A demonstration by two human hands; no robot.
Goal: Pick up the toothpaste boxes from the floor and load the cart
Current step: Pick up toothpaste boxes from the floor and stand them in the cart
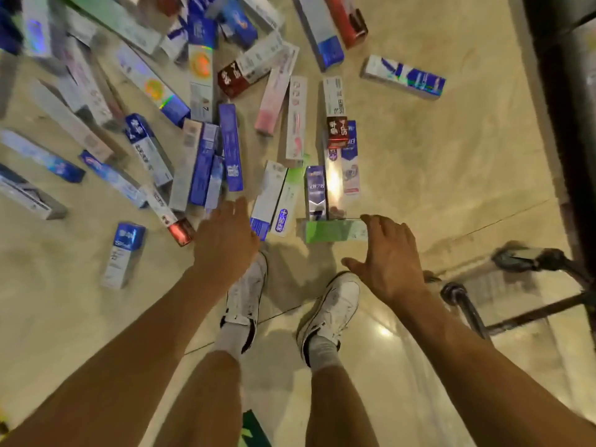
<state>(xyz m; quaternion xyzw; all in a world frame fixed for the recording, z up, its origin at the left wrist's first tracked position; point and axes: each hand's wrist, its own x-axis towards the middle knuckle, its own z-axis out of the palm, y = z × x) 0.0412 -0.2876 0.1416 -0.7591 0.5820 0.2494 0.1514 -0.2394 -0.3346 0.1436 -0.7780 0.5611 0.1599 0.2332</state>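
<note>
Several toothpaste boxes lie scattered over the beige floor (451,150), mostly blue, white, pink and red. A green and white box (332,231) lies crosswise just ahead of my feet. My right hand (387,256) hovers at its right end with fingers spread, thumb out to the left, holding nothing. My left hand (225,240) reaches down beside a white and blue box (267,198), fingers extended and empty. A purple box (316,191) stands just behind the green one.
The cart's dark metal frame (464,304) and a wheel (516,258) show at the right, beside a dark upright (561,91). My two white shoes (332,304) stand on the tiles between my arms. A lone blue and white box (122,253) lies to the left.
</note>
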